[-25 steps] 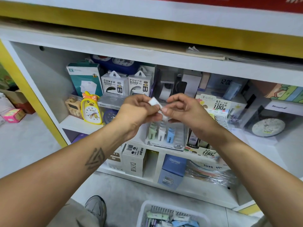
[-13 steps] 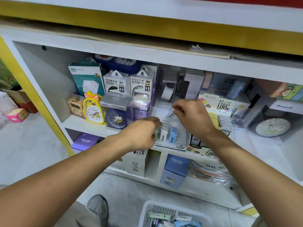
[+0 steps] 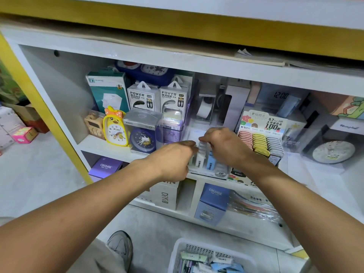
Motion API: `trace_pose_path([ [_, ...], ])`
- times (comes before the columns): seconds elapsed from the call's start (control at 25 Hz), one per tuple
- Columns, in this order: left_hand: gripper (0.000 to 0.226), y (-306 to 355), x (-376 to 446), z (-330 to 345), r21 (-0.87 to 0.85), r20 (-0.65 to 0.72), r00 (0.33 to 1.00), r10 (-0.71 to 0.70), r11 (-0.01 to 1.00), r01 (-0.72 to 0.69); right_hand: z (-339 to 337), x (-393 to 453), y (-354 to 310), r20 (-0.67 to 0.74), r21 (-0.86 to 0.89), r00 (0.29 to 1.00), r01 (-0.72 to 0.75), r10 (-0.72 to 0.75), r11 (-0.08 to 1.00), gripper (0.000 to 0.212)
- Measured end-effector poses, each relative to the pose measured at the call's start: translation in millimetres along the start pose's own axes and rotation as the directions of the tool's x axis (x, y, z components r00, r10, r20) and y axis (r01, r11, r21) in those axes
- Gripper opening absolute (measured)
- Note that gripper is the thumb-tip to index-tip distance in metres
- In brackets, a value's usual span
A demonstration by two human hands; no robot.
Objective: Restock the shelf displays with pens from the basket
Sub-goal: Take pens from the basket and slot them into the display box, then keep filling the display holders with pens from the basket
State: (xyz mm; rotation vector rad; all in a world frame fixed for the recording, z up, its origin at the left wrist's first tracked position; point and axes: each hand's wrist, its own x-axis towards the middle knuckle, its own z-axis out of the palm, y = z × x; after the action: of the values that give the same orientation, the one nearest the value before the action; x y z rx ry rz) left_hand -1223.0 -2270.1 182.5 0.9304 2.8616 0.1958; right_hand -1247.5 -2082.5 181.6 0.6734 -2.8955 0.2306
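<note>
Head view: a person leans over a stationery shelf, both arms stretched toward one small display.
Basket [image 3: 177,253]: white plastic, on the floor at the bottom edge, beside a grey shoe [image 3: 120,246]; it holds a loose heap of green, blue and white packs [image 3: 206,263].
Left hand [image 3: 173,160]: now down at the display's left edge, fingers curled toward the left-hand row; whether it pinches a pack cannot be told, since the back of the hand hides the fingertips.
Right hand [image 3: 222,146]: fingers curled over the top of the white row [image 3: 201,152], apparently pinching or pressing a pack into it.
Display tray [image 3: 212,172]: clear, marked 2B, at the shelf's front lip, with white and blue rows visible.
Change: a second ago both hands held a small white pack together in mid-air; now they have dropped apart onto the tray.
Meaning: the pack is likely being seated in its row, with many still left in the basket.
Behind: power bank boxes [image 3: 159,97], a yellow duck clock [image 3: 115,129].
</note>
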Motion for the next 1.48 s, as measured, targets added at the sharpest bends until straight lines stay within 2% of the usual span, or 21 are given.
trace_pose_path([
  [0.12, 0.056, 0.3, -1.2, -3.9, -0.059, -0.018, 0.999, -0.031, 0.998, 0.03, -13.3, -2.0, -2.4, -0.206, 0.166, 0.971, -0.084, 0.118, 0.983, 0.047],
  [0.2, 0.05, 3.6, -2.9, -8.1, -0.104, -0.1, 0.993, -0.058, 0.993, 0.048, -26.6, -6.9, -5.2, -0.277, 0.324, 0.937, -0.116, 0.212, 0.939, 0.038],
  [0.28, 0.039, 9.6, -4.8, -14.3, -0.134, -0.214, 0.974, -0.079, 0.99, 0.051, -37.9, -17.4, -10.8, -0.241, 0.393, 0.943, -0.12, 0.228, 0.912, 0.029],
  [0.36, 0.031, 17.4, -6.4, -14.6, -0.152, -0.197, 0.979, -0.062, 0.988, 0.032, -42.3, -34.3, -17.2, -0.09, 0.464, 0.97, -0.159, 0.225, 0.872, 0.023],
  [0.44, 0.03, 31.4, -11.1, 2.6, -0.164, 0.046, 0.999, -0.008, 0.986, 0.015, -32.3, -62.9, -21.5, 0.168, 0.431, 0.968, -0.241, 0.185, 0.87, 0.021],
  [0.48, 0.031, 38.7, -13.8, 17.7, -0.19, 0.234, 0.972, 0.022, 0.981, 0.024, -20.5, -79.0, -21.6, 0.325, 0.346, 0.935, -0.258, 0.143, 0.902, 0.02],
  [0.52, 0.032, 46.9, -17.2, 36.2, -0.224, 0.428, 0.903, 0.05, 0.973, 0.053, -4.4, -96.1, -21.5, 0.485, 0.245, 0.868, -0.256, 0.111, 0.935, 0.019],
  [0.56, 0.033, 55.2, -19.0, 56.1, -0.236, 0.591, 0.804, 0.07, 0.968, 0.089, 13.2, -113.1, -20.3, 0.622, 0.155, 0.777, -0.244, 0.097, 0.957, 0.019],
  [0.6, 0.034, 63.1, -18.7, 77.3, -0.217, 0.694, 0.716, 0.076, 0.97, 0.107, 31.1, -130.4, -18.5, 0.717, 0.093, 0.689, -0.239, 0.102, 0.967, 0.021],
  [0.64, 0.036, 69.7, -16.8, 98.2, -0.181, 0.739, 0.67, 0.068, 0.978, 0.101, 50.2, -146.2, -15.9, 0.769, 0.053, 0.629, -0.247, 0.119, 0.968, 0.023],
  [0.72, 0.041, 82.5, -12.3, 138.2, -0.113, 0.738, 0.673, 0.048, 0.992, 0.054, 90.2, -175.5, -9.9, 0.802, -0.016, 0.572, -0.266, 0.171, 0.964, 0.025],
  [0.8, 0.045, 94.2, -10.3, 180.6, -0.055, 0.69, 0.722, 0.046, 0.998, -0.011, 130.2, -204.4, -5.4, 0.816, -0.042, 0.543, -0.287, 0.199, 0.957, 0.023],
  [0.88, 0.042, 103.0, -14.1, 221.7, 0.006, 0.674, 0.737, 0.047, 0.998, -0.069, 165.6, -233.2, -2.2, 0.831, -0.074, 0.494, -0.357, 0.256, 0.931, 0.012],
  [1.0, 0.036, 108.6, -29.4, 275.5, -0.031, 0.66, 0.749, 0.063, 0.998, -0.057, 210.6, -272.8, 6.4, 0.811, -0.115, 0.446, -0.511, 0.378, 0.852, 0.026],
  [1.12, 0.036, 110.9, -47.4, 320.6, -0.064, 0.71, 0.7, 0.073, 0.997, -0.04, 247.6, -306.2, 8.5, 0.814, -0.136, 0.336, -0.683, 0.474, 0.718, 0.009],
  [1.24, 0.035, 115.0, -63.9, 355.3, -0.116, 0.707, 0.695, 0.13, 0.991, -0.067, 275.8, -321.8, -2.1, 0.837, -0.142, 0.246, -0.765, 0.489, 0.628, 0.011],
  [1.28, 0.038, 117.9, -65.9, 364.3, -0.147, 0.684, 0.711, 0.163, 0.986, -0.084, 283.3, -324.0, -6.7, 0.838, -0.126, 0.244, -0.784, 0.488, 0.608, 0.006],
  [1.32, 0.044, 122.1, -66.7, 370.7, -0.171, 0.671, 0.717, 0.191, 0.98, -0.102, 290.5, -327.3, -10.9, 0.834, -0.11, 0.246, -0.803, 0.495, 0.585, 0.012],
  [1.4, 0.057, 133.8, -62.9, 379.6, -0.191, 0.697, 0.686, 0.208, 0.976, -0.102, 302.1, -335.8, -20.6, 0.823, -0.092, 0.239, -0.839, 0.515, 0.536, 0.035],
  [1.48, 0.069, 142.9, -56.8, 387.6, -0.159, 0.725, 0.669, 0.163, 0.985, -0.068, 309.3, -342.7, -28.5, 0.811, -0.081, 0.242, -0.854, 0.532, 0.513, 0.042],
])
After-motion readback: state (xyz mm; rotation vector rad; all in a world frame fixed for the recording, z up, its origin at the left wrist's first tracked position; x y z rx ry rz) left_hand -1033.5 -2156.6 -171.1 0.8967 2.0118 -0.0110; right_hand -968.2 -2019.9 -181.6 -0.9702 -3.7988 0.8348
